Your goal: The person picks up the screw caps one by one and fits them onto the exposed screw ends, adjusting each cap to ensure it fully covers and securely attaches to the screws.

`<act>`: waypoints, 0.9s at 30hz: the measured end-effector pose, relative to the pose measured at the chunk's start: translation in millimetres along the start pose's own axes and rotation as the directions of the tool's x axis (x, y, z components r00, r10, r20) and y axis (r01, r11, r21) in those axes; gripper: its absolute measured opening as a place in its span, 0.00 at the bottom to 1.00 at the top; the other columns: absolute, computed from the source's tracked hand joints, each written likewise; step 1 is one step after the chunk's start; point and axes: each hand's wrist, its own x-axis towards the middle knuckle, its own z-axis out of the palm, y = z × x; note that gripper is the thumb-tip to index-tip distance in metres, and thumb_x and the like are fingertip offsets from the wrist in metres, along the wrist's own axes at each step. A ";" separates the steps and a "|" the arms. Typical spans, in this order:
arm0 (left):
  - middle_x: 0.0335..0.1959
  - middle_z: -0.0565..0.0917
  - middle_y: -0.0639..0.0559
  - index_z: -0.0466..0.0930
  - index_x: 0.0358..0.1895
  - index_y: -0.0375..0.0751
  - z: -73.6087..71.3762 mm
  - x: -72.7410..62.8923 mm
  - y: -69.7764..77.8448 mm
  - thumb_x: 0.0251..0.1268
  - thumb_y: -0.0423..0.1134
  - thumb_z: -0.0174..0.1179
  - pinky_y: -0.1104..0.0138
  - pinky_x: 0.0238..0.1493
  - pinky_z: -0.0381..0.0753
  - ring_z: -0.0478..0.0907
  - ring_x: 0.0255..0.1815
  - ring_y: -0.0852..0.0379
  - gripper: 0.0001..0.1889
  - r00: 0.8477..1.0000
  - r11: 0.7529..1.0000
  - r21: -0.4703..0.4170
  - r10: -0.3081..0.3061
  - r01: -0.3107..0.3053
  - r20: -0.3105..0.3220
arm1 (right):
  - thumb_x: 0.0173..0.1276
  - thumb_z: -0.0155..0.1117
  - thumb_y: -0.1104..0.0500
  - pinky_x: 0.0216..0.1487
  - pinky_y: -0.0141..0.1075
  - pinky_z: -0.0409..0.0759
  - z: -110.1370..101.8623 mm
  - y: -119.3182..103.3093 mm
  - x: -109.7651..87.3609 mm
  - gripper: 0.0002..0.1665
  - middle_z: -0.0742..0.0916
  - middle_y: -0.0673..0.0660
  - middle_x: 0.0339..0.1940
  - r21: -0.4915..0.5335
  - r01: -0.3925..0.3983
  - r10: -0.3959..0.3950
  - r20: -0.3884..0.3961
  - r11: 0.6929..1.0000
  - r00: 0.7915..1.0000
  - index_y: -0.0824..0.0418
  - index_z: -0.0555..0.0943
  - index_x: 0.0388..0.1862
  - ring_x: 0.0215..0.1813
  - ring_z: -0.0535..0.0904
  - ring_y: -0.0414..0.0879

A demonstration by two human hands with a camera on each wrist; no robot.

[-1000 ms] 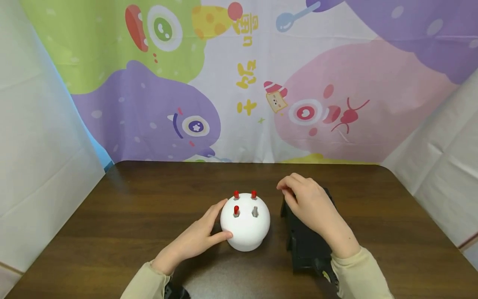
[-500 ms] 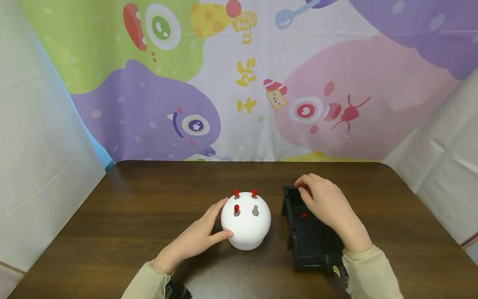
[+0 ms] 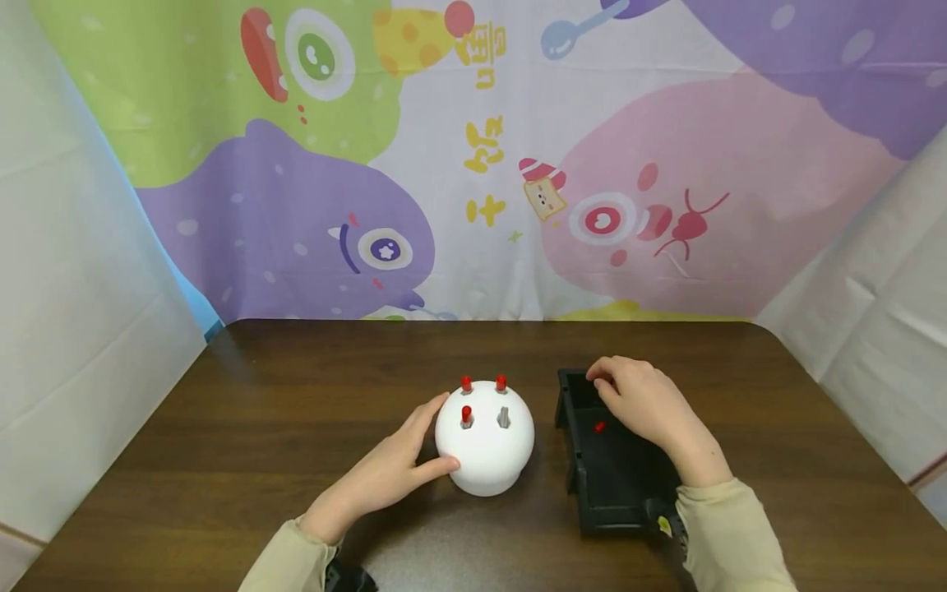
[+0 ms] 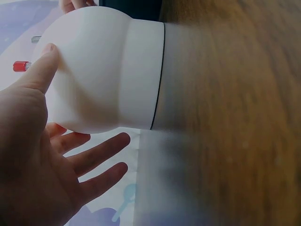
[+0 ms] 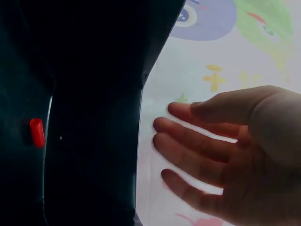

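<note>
A white rounded body (image 3: 484, 460) with a flat base stands on the table, several toggle switches on its top. Three carry red caps (image 3: 467, 413); the front-right one shows a bare metal lever (image 3: 504, 418). My left hand (image 3: 399, 460) holds the body's left side between thumb and fingers; some fingers stand off it in the left wrist view. My right hand (image 3: 644, 403) hovers over the far end of a black tray (image 3: 617, 518), fingers loosely bent, nothing between them in the right wrist view. One loose red cap (image 5: 37, 132) lies in the tray, left of the hand.
The tray has a raised rim and a dividing ridge near its far end. It stands on the dark wooden table (image 3: 259, 444), right of the white body. A printed cartoon curtain (image 3: 488, 271) hangs behind the table's back edge, with white cloth at both sides.
My right hand has moved right and slightly down over the tray, uncovering its left side and the loose red cap. The left hand and white body stay in place.
</note>
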 end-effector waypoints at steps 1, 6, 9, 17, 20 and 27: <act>0.69 0.53 0.60 0.38 0.70 0.70 -0.4 0.0 0.2 0.54 0.66 0.52 0.53 0.58 0.67 0.60 0.66 0.56 0.43 1.000 1.000 -0.001 0.000 0.000 0.001 | 0.65 0.55 0.61 0.39 0.45 0.76 0.6 0.4 0.3 0.10 0.84 0.56 0.39 0.000 -0.002 0.002 0.013 1.000 1.000 0.61 0.81 0.42 0.34 0.78 0.46; 0.69 0.54 0.59 0.38 0.70 0.69 -0.6 0.0 0.9 0.54 0.66 0.53 0.53 0.58 0.67 0.61 0.66 0.55 0.43 1.000 1.000 -0.002 0.005 -0.005 0.001 | 0.66 0.54 0.60 0.37 0.43 0.76 1.3 3.0 -1.2 0.12 0.84 0.55 0.38 0.006 -0.037 0.036 0.122 0.999 0.992 0.61 0.80 0.45 0.31 0.76 0.43; 0.70 0.53 0.58 0.37 0.70 0.68 0.5 -0.2 0.8 0.54 0.67 0.52 0.53 0.58 0.68 0.61 0.66 0.54 0.43 1.000 1.000 -0.001 0.004 -0.004 0.015 | 0.67 0.54 0.59 0.40 0.44 0.76 2.3 5.8 -5.0 0.13 0.84 0.55 0.40 0.021 -0.059 0.054 0.196 0.998 0.979 0.62 0.79 0.47 0.35 0.77 0.44; 0.70 0.53 0.57 0.37 0.70 0.68 0.7 -0.2 -1.0 0.54 0.67 0.52 0.53 0.58 0.68 0.61 0.66 0.54 0.44 1.000 1.000 0.003 0.003 -0.003 0.011 | 0.66 0.54 0.60 0.43 0.46 0.77 6.0 9.9 -4.5 0.13 0.84 0.55 0.39 -0.028 -0.040 0.046 0.268 0.999 0.962 0.63 0.79 0.46 0.38 0.79 0.46; 0.70 0.53 0.57 0.37 0.70 0.67 0.3 0.0 -1.3 0.54 0.67 0.51 0.54 0.58 0.68 0.61 0.66 0.55 0.44 1.000 1.000 0.005 0.007 -0.007 0.008 | 0.66 0.54 0.61 0.38 0.43 0.77 8.6 8.6 -2.7 0.12 0.84 0.53 0.37 -0.053 -0.013 0.029 0.318 0.999 0.948 0.62 0.80 0.45 0.35 0.78 0.44; 0.70 0.53 0.58 0.37 0.71 0.67 -1.0 0.4 -1.5 0.54 0.67 0.51 0.54 0.58 0.68 0.61 0.66 0.55 0.44 1.000 1.000 0.012 0.008 -0.008 0.001 | 0.67 0.52 0.64 0.34 0.39 0.76 16.3 4.8 -0.8 0.12 0.84 0.54 0.35 -0.100 0.047 -0.005 0.382 0.994 0.924 0.64 0.80 0.44 0.33 0.78 0.43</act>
